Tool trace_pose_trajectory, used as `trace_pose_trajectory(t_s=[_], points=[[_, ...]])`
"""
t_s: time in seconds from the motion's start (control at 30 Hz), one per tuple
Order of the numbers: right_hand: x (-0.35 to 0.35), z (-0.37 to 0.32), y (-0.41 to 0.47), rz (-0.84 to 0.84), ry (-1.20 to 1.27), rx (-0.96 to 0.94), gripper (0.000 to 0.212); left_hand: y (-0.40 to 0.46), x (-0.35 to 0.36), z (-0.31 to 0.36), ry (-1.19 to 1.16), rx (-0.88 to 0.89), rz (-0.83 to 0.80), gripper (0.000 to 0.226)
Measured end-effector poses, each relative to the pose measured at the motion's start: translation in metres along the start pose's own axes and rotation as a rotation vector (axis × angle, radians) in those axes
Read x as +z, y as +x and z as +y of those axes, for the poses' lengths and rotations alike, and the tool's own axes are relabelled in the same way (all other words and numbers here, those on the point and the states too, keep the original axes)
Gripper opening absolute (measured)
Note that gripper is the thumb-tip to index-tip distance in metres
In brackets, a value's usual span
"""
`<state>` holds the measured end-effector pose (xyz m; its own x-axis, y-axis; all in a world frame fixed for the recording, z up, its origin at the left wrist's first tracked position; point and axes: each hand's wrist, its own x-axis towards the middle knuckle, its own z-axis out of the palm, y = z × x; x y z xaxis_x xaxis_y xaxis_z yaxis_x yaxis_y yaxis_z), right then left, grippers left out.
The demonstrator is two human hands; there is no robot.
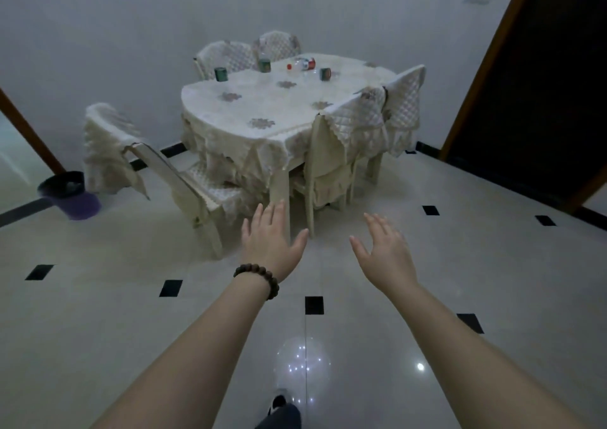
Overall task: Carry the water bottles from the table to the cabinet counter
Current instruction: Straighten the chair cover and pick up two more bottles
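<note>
both hands out in front, palms down, fingers spread, nothing in either. left hand [271, 236] has a bead bracelet [259, 280] on the wrist; right hand [382, 253] bare, well apart from the left. both hang over the tiled floor [131, 313], short of the table [262, 106] and touching nothing. table has a pale cloth w/ flower motifs, chairs w/ quilted covers round it. bottles are at the far side of the tabletop, dim and small so detail is poor: upright bottle w/ green label at far left [220, 74], another upright green-label one [263, 64] nr the back edge, a third green-label one [325, 74] to the right. between the last two a clear bottle lying on its side [303, 64] w/ red label; red cap [289, 66] just beside it, can't tell if it's on the neck or loose. clear parts of the upright bottles barely show against the wall. cabinet counter not visible. dark bucket [67, 195] on the floor at left, contents unclear. dark doorway [542, 83] at right, cut by frame edge. a shoe [279, 402] shows at the bottom edge, mostly cut off. ceiling-light glare on the tiles nr it.
</note>
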<state>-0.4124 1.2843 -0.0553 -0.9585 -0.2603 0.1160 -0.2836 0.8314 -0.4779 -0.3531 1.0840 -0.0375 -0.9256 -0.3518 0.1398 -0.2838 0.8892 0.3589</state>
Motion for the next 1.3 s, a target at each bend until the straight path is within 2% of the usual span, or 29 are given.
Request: trace_pose_trajectory(t_s=[0.37,0.57,0.77,1.03,1.3], points=[[0.038,0.026,0.234,-0.006,-0.023,0.03,0.06,0.231,0.058,-0.009,0.0,-0.008,-0.011,0.075],[0.036,0.023,0.364,0.015,-0.008,0.046,0.06,0.364,0.063,0.001,-0.011,-0.007,-0.013,0.075],[0.03,0.045,0.461,0.04,-0.021,0.059,0.059,0.46,0.087,0.021,-0.029,0.01,-0.028,0.074],[0.014,0.095,0.593,0.046,0.004,0.031,0.059,0.573,0.13,0.071,-0.055,-0.008,-0.036,0.073],[-0.021,0.18,0.752,-0.036,-0.007,-0.04,0.06,0.717,0.171,0.169,-0.041,-0.07,0.033,0.073]])
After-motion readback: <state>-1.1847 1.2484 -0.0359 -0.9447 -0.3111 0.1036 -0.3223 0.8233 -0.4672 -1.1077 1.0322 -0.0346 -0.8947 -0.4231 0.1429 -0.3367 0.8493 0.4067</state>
